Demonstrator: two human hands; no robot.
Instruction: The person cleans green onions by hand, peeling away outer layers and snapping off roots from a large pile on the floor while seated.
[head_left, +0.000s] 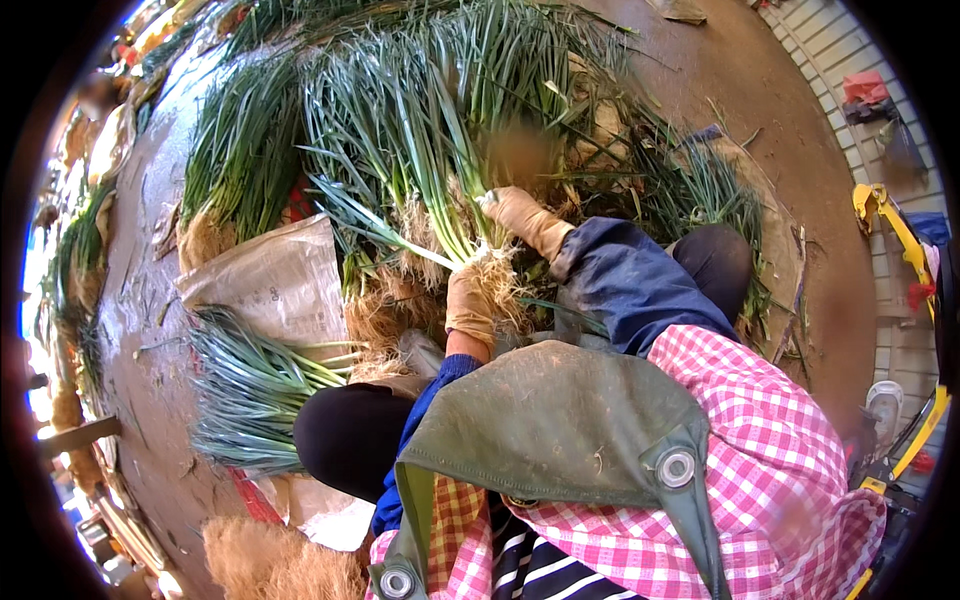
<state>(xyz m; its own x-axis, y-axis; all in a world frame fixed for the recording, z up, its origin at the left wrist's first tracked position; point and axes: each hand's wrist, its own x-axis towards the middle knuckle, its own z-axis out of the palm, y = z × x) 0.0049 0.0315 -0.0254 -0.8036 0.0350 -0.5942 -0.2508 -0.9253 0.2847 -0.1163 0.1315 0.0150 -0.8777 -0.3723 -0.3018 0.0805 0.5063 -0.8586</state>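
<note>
A bunch of long green onions [450, 215] lies in front of me, white ends and pale stringy roots toward my body, leaves pointing away. My left hand [470, 303], in a tan glove, is closed around the white ends beside the roots [498, 280]. Farther up, my right hand [525, 215], also gloved in tan, is closed at the stalks; its fingertips are partly hidden. Behind them spreads a large heap of green onions [390, 110]. A separate bundle [250, 395] lies by my left knee, its leaves to the left.
A printed tan sack [285, 280] lies left of the heap. Loose pale roots [285, 560] are piled at the lower left. More green onions [235, 150] lie at the far left, on brown floor [160, 330]. A yellow metal frame [900, 240] stands right, near pale tiles.
</note>
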